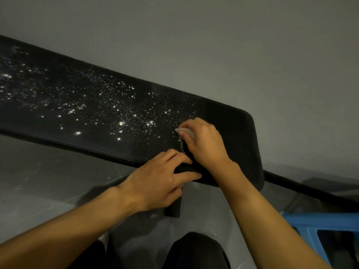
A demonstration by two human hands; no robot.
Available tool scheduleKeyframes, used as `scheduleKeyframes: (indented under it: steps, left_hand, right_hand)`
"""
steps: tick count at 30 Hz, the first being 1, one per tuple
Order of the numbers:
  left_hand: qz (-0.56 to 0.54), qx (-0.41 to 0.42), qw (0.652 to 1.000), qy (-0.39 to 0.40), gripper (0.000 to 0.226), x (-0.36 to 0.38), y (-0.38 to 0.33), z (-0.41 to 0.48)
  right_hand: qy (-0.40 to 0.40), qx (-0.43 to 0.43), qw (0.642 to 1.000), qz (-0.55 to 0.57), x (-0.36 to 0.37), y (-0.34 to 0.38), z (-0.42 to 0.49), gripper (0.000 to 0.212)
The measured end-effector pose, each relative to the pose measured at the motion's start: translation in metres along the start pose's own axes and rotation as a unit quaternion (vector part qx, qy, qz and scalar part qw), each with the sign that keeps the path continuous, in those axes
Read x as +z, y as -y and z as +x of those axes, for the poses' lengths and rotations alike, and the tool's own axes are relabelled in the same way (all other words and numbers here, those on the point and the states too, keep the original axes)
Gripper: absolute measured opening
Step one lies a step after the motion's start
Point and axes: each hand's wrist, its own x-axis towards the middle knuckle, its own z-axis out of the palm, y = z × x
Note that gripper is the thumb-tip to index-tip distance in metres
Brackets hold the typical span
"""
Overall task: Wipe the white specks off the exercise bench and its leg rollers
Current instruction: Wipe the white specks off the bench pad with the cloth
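Observation:
The black padded exercise bench (229, 121) runs from upper left to lower right. White specks (120, 113) cover most of its top; the right end is free of them. My right hand (202, 140) grips a small whitish wipe (184, 131) and presses it on the pad at the edge of the speckled area, where a thin line of gathered specks (181, 143) lies. My left hand (163, 181) holds the bench's near edge, with fingers curled over the side. The leg rollers are out of view.
A black frame leg (172, 208) drops below my left hand. A black bar (310, 191) extends right from the bench end. A blue plastic stool (322, 230) sits at lower right. My dark-clothed knees (196, 251) are at the bottom, over a grey floor.

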Motion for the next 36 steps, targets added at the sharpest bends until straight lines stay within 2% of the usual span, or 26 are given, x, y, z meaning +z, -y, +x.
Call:
scheduleKeyframes:
  steps: [3,5,9,11,14,17,19,24,27,30,33,36]
  left_hand:
    - [-0.008,0.001,1.000,-0.006,0.047,0.002,0.001,-0.001]
    - [-0.018,0.002,1.000,-0.007,0.046,0.002,0.002,-0.002]
    - [-0.018,0.009,1.000,-0.019,0.043,0.000,0.004,-0.003]
    - [0.002,0.016,1.000,-0.027,0.041,-0.001,0.004,-0.006]
    - [0.033,0.020,0.998,-0.042,0.039,-0.004,0.007,-0.009]
    - [0.033,0.023,0.998,-0.052,0.039,-0.004,0.008,-0.012]
    - [0.038,0.023,0.998,-0.051,0.041,-0.003,0.008,-0.014]
    - [0.042,0.025,0.998,-0.050,0.040,-0.003,0.009,-0.012]
    - [0.037,0.027,0.998,-0.053,0.037,-0.004,0.011,-0.010]
    - [0.021,0.030,0.998,-0.060,0.035,-0.006,0.014,-0.009]
    - [0.010,0.027,0.998,-0.063,0.032,-0.005,0.017,-0.008]
    - [0.012,0.025,0.997,-0.067,0.027,-0.004,0.016,-0.004]
  right_hand:
    - [0.032,-0.049,0.998,0.029,-0.006,-0.005,-0.031,0.019]
    - [0.046,-0.059,0.997,0.006,-0.013,-0.012,-0.041,0.019]
    - [0.016,-0.017,0.999,-0.041,-0.009,-0.012,-0.008,0.021]
    - [0.004,-0.008,0.999,-0.030,-0.002,-0.007,0.003,0.021]
    - [0.030,-0.049,0.998,0.023,0.002,-0.005,-0.019,0.021]
    - [0.048,-0.074,0.996,0.018,-0.006,-0.012,-0.054,0.027]
    - [0.048,-0.070,0.996,0.000,-0.011,-0.017,-0.056,0.030]
    - [0.003,-0.013,1.000,-0.023,-0.003,-0.011,-0.012,0.020]
    - [0.024,-0.055,0.998,0.022,-0.003,-0.014,-0.029,0.022]
    - [0.043,-0.078,0.996,-0.001,-0.012,-0.022,-0.066,0.029]
    - [0.033,-0.054,0.998,-0.029,-0.015,-0.027,-0.057,0.032]
    - [-0.023,0.009,0.999,-0.042,-0.008,-0.027,-0.006,0.026]
